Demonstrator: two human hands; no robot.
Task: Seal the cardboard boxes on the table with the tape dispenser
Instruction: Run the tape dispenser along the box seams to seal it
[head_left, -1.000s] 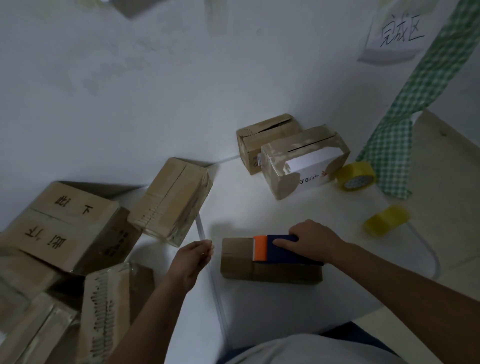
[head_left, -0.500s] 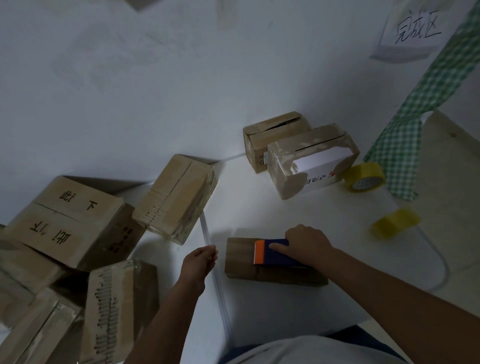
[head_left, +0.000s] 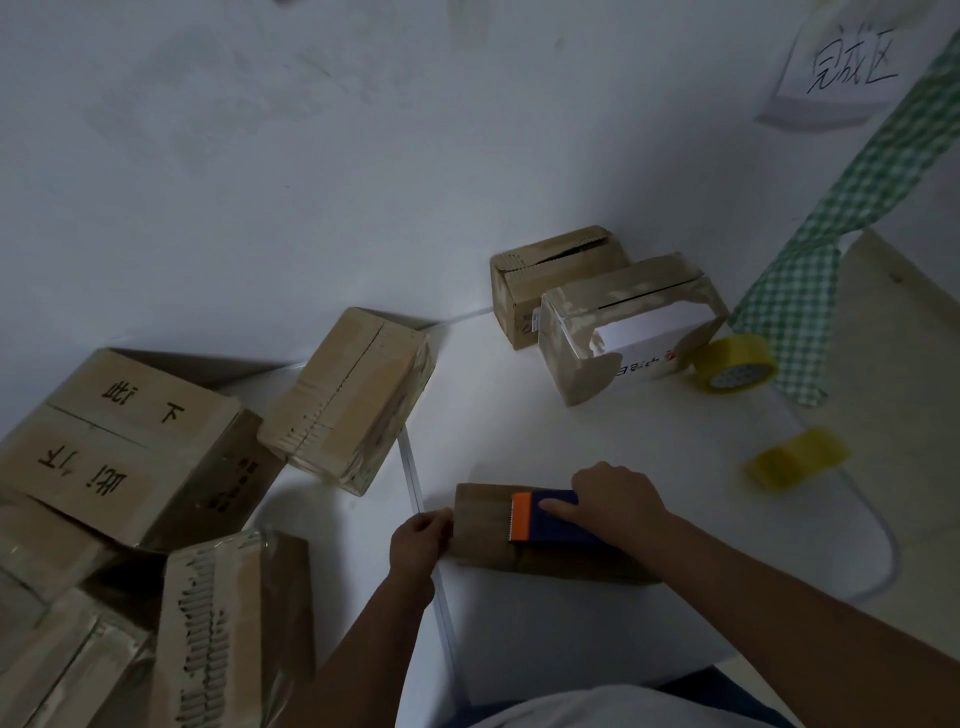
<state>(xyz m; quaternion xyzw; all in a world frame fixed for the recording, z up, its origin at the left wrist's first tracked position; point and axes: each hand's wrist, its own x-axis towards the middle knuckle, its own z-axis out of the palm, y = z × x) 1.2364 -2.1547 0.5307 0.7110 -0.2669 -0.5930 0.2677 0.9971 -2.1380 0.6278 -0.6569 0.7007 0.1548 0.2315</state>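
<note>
A small flat cardboard box (head_left: 483, 519) lies on the white table (head_left: 571, 623) just in front of me. On its top sits the blue tape dispenser (head_left: 558, 525) with an orange toothed edge facing left. My right hand (head_left: 615, 501) grips the dispenser from above, index finger stretched along it. My left hand (head_left: 420, 540) is at the box's left end, fingers curled against that end; whether it pinches tape there I cannot tell.
Two cardboard boxes (head_left: 628, 327) stand at the back of the table beside a yellow tape roll (head_left: 735, 364), with a second roll (head_left: 797, 457) to the right. Several boxes (head_left: 119, 441) are piled on the left. A green checked cloth (head_left: 831, 249) hangs at right.
My left hand has moved right from open space to the box's left end. The right hand and dispenser have slid slightly right along the box top.
</note>
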